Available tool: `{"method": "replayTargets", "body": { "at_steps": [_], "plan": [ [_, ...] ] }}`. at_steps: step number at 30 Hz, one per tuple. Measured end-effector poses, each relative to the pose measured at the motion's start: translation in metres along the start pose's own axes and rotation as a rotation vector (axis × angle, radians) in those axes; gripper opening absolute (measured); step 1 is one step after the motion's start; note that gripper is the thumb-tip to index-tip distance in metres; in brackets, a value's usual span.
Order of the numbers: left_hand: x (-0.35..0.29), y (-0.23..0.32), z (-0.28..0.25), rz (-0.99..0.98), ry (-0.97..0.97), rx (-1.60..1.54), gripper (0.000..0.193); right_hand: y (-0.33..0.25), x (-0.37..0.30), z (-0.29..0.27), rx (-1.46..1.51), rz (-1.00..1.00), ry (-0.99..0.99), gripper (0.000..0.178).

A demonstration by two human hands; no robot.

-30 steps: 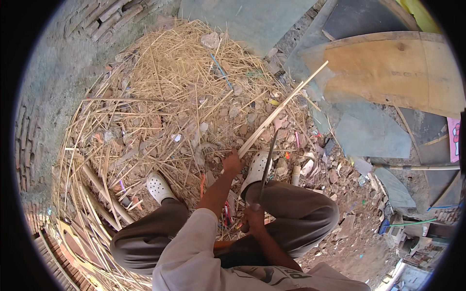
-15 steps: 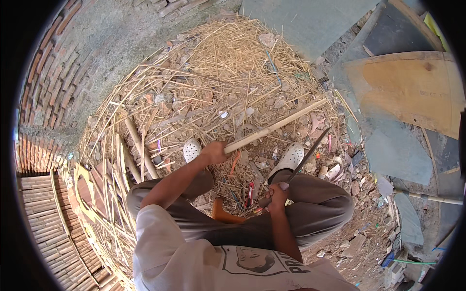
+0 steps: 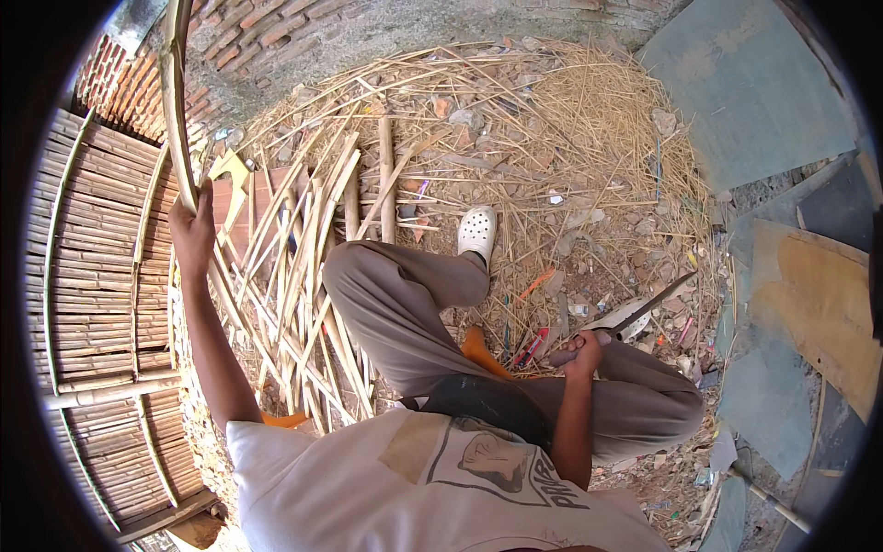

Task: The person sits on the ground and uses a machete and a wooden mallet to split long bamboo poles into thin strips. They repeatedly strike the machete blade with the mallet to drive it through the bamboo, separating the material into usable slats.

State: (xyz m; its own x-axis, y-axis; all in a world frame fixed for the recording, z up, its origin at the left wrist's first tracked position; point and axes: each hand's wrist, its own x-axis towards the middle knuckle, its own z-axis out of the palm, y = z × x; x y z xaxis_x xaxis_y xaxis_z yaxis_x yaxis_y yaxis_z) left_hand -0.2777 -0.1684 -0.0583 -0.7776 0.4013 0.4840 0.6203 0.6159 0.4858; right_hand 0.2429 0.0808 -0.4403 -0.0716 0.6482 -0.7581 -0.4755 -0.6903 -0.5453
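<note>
My left hand (image 3: 191,230), at the end of an outstretched arm, is closed round the lower end of a split bamboo piece (image 3: 173,92). The piece stands up toward the upper left, and its top runs out of view. By my right knee, my right hand (image 3: 583,353) grips the handle of a machete (image 3: 653,302). Its dark blade points to the upper right, over my right clog and apart from the bamboo. Below my left arm lies a heap of split bamboo strips (image 3: 303,267).
Two thicker bamboo poles (image 3: 385,179) lie beyond my left knee. A bamboo slat panel (image 3: 101,276) is at the left, a brick wall (image 3: 267,28) behind. Straw (image 3: 589,101) and rubble cover the ground. Grey sheets (image 3: 754,92) lie at the right. A red cutter (image 3: 532,348) is between my legs.
My left hand has swung the bamboo from in front of me out to the far left and up. The machete stays in my right hand. The whole view has turned left.
</note>
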Motion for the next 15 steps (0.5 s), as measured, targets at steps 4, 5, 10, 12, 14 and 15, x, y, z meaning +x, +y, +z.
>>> {"method": "replayTargets", "body": {
  "at_steps": [4,5,10,12,14,15],
  "plan": [
    [-0.064,-0.138,-0.079,-0.274,0.046,0.206,0.034,0.007,0.008,-0.003,-0.100,-0.039,-0.013,0.023],
    [-0.078,-0.166,-0.083,-0.369,0.053,0.389,0.042,0.008,0.011,-0.005,-0.119,-0.054,0.007,0.023],
    [-0.188,-0.229,-0.033,-0.687,0.054,0.914,0.100,0.011,0.019,-0.023,-0.224,-0.029,0.085,0.020],
    [-0.230,-0.224,0.013,-0.551,-0.003,0.469,0.058,0.013,0.013,-0.024,-0.261,-0.035,0.057,0.019],
    [-0.273,-0.229,0.081,-0.581,-0.232,0.101,0.038,0.013,0.003,-0.019,-0.279,-0.015,-0.015,0.017],
    [-0.288,-0.221,0.114,-0.567,-0.365,-0.020,0.035,0.015,0.010,-0.028,-0.340,-0.019,0.009,0.018]
  ]
}}
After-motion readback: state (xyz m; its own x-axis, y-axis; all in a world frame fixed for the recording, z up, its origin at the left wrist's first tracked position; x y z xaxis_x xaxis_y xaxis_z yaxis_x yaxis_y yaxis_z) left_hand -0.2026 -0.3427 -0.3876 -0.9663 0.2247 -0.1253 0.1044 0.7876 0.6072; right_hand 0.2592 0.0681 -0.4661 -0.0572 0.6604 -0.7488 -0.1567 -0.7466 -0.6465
